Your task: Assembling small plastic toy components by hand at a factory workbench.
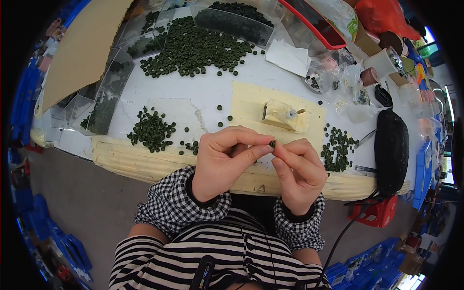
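Green piece (272,144) — pinched in left hand (218,162) — right hand (300,176) beside it.

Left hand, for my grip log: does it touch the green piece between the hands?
Touching: the head view shows the left hand pinching the green piece with thumb and forefinger.

Dk grn discs (193,48); blk/wht chk cuffs (166,200).

grey floor (106,198), white table (145,92), red stool (382,217)
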Motion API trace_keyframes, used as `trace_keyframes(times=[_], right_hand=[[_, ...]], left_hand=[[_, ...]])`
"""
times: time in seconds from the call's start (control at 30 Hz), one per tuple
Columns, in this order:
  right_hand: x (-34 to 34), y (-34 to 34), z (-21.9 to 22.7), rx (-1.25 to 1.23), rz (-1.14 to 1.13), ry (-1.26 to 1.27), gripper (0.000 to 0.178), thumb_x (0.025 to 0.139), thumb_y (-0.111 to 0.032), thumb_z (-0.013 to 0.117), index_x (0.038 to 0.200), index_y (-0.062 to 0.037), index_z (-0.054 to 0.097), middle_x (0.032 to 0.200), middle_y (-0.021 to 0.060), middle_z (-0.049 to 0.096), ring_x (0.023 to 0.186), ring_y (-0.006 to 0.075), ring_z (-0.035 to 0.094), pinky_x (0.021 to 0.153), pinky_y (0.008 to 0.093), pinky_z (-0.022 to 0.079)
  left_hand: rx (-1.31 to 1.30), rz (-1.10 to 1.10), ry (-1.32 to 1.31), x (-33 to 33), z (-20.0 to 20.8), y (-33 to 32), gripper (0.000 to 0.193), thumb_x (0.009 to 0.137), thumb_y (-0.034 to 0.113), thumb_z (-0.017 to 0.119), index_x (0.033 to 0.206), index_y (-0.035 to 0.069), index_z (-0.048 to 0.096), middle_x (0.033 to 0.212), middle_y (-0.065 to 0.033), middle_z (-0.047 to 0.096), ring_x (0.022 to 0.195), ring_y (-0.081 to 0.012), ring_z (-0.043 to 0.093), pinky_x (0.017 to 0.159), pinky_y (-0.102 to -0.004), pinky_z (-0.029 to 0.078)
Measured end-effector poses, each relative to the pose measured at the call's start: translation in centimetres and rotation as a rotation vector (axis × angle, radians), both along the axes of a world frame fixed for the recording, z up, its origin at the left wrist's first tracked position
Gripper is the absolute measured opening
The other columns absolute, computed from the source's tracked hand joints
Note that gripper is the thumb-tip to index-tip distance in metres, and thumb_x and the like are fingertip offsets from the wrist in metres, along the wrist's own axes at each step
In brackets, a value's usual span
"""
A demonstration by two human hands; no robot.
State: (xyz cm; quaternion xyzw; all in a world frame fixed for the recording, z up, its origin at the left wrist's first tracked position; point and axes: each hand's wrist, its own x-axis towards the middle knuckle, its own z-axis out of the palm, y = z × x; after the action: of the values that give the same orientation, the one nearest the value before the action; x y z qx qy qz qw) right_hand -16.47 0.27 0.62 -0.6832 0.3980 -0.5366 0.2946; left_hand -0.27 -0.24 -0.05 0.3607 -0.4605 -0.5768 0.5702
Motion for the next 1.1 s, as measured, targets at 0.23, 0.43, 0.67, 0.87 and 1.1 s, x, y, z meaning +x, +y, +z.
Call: trace_keyframes(times=[0.23,0.43,0.67,0.87,1.1], right_hand=[[-0.52,-0.01,-0.12,-0.026,0.037,0.026,0.031,0.074,0.006,0.073,0.104,-0.0019,0.072,0.084,0.0060,0.064,0.072,0.0151,0.055,0.061,0.0245,0.043],[-0.32,-0.07,-0.13,-0.024,0.023,0.001,0.032,0.074,0.007,0.073,0.106,-0.0021,0.072,0.086,0.0061,0.064,0.072,0.0155,0.056,0.061,0.0244,0.044],[-0.42,-0.01,-0.13,-0.019,0.019,-0.011,0.033,0.074,0.007,0.072,0.106,-0.0018,0.072,0.087,0.0070,0.064,0.073,0.0162,0.056,0.062,0.0247,0.044],[-0.37,-0.04,-0.14,-0.028,0.024,-0.008,0.033,0.074,0.007,0.072,0.106,-0.0013,0.072,0.087,0.0070,0.064,0.073,0.0163,0.057,0.063,0.0248,0.044],[-0.43,-0.02,-0.20,-0.012,0.046,-0.013,0.032,0.075,0.008,0.072,0.106,-0.0007,0.071,0.087,0.0067,0.064,0.072,0.0152,0.056,0.061,0.0239,0.044]], left_hand=[[-0.128,-0.017,-0.106,0.50,-0.30,-0.01,0.018,0.084,-0.003,0.068,0.101,0.001,0.071,0.089,-0.0032,0.068,0.067,-0.0004,0.049,0.056,-0.0153,0.036],[-0.098,-0.008,-0.018,-0.02,-0.38,-0.21,0.019,0.084,-0.003,0.068,0.102,0.001,0.071,0.089,-0.0020,0.067,0.064,0.0001,0.045,0.054,-0.0155,0.033],[0.046,-0.028,-0.043,0.23,0.00,-0.02,0.019,0.083,-0.002,0.070,0.102,0.001,0.071,0.083,0.0021,0.066,0.059,0.0015,0.038,0.052,-0.0150,0.030],[-0.057,-0.008,-0.054,0.20,-0.22,-0.16,0.019,0.082,-0.003,0.070,0.100,0.002,0.072,0.085,-0.0004,0.068,0.060,0.0014,0.041,0.052,-0.0150,0.031],[-0.119,0.006,-0.052,0.13,-0.35,-0.14,0.019,0.082,-0.004,0.069,0.100,0.002,0.073,0.089,-0.0041,0.069,0.066,-0.0008,0.049,0.056,-0.0153,0.036]])
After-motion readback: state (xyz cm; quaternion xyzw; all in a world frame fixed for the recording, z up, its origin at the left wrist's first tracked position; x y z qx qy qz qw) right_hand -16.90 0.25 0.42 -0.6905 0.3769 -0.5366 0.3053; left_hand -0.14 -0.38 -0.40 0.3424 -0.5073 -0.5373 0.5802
